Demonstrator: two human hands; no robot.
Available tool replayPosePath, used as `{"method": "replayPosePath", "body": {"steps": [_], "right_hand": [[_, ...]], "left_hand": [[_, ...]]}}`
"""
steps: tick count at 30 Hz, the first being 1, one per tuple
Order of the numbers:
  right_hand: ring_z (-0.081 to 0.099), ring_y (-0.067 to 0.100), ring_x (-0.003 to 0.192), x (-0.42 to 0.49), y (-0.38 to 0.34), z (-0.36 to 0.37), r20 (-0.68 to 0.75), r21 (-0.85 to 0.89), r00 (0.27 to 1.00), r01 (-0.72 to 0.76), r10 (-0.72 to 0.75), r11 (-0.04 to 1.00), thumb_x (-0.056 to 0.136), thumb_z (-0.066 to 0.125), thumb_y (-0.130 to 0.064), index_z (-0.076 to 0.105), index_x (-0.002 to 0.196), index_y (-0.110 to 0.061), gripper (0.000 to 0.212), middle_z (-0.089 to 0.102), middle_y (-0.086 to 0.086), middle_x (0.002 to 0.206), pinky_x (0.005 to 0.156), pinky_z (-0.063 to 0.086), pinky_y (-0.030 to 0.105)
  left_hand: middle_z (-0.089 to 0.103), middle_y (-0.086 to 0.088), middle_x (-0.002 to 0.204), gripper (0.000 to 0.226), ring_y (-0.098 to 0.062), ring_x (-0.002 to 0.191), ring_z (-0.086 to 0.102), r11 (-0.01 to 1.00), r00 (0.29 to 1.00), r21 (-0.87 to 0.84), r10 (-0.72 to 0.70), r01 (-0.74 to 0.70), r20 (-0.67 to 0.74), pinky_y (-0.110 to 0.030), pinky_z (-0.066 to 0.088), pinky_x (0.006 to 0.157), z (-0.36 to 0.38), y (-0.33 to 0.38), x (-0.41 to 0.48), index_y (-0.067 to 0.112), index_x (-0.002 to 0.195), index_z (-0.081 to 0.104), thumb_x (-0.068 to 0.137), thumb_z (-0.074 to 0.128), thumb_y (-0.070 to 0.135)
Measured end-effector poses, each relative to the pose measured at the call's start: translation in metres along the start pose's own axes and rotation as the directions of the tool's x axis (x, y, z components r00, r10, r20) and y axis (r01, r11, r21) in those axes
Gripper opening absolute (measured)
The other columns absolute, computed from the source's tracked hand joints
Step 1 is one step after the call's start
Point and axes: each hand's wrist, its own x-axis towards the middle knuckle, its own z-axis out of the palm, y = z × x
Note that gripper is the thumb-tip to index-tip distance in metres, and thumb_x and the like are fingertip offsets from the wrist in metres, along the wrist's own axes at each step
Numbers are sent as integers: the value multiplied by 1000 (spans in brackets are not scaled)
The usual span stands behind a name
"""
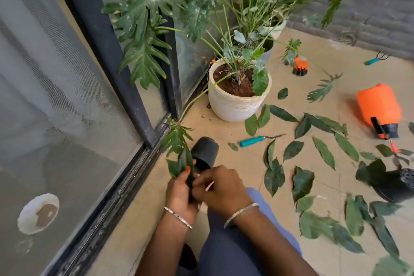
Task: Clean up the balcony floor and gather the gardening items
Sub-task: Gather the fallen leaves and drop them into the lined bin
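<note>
My left hand [179,192] grips a bunch of green leaves [179,164] low in the middle of the view. My right hand [220,188] is curled against it, fingers at the same bunch. Just beyond both hands a small black plastic pot [206,150] lies on its side on the beige floor [246,159]. Several loose dark green leaves [301,182] are scattered over the floor to the right. A teal-handled hand tool [252,141] lies among them near the white planter [235,105].
An orange sprayer [378,107] lies at the right. A second black pot [394,184] lies tipped at the right edge. Orange gloves [300,66] and another teal tool [374,60] lie at the back. A sliding glass door track [134,170] runs along the left.
</note>
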Motion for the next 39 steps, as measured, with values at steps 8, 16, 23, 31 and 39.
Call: {"method": "replayPosePath", "body": {"steps": [8,16,23,31,39], "right_hand": [[66,32,88,118,140,-16,-288,158,867,-376,407,913,87,61,-26,71,89,-12,17,72,12,89,74,51,33],[26,34,146,190,224,58,99,-219,962,-229,255,948,91,58,-14,38,149,-20,62,7,13,164,116,26,37],[20,40,143,220,241,69,41,-417,972,-193,230,888,97,42,-8,31,153,-20,58,17,7,162,117,26,47],[63,25,105,176,235,77,-326,-35,887,-356,326,934,97,53,-16,70,114,-10,25,69,10,115,94,48,31],[73,31,78,52,156,-1,-389,862,700,47,598,505,75,76,8,68,89,-7,22,70,16,82,77,60,40]], "left_hand": [[61,-11,71,33,-17,47,62,1000,998,-21,-19,18,-60,-24,53,45,-30,16,17,4,94,61,103,30,-2],[47,0,53,28,-10,36,41,995,998,94,-38,43,-59,-25,39,48,-53,28,38,10,87,55,103,31,7],[47,2,58,20,-8,39,41,987,998,158,5,5,-59,-22,41,38,-55,38,45,11,101,62,100,42,11],[45,1,58,19,-10,40,38,988,998,146,-50,56,-49,-24,38,41,-36,26,39,11,101,62,100,42,12],[39,1,59,18,-9,39,33,993,995,108,-49,40,88,-21,36,38,-7,34,-22,10,98,62,90,50,21]]}}
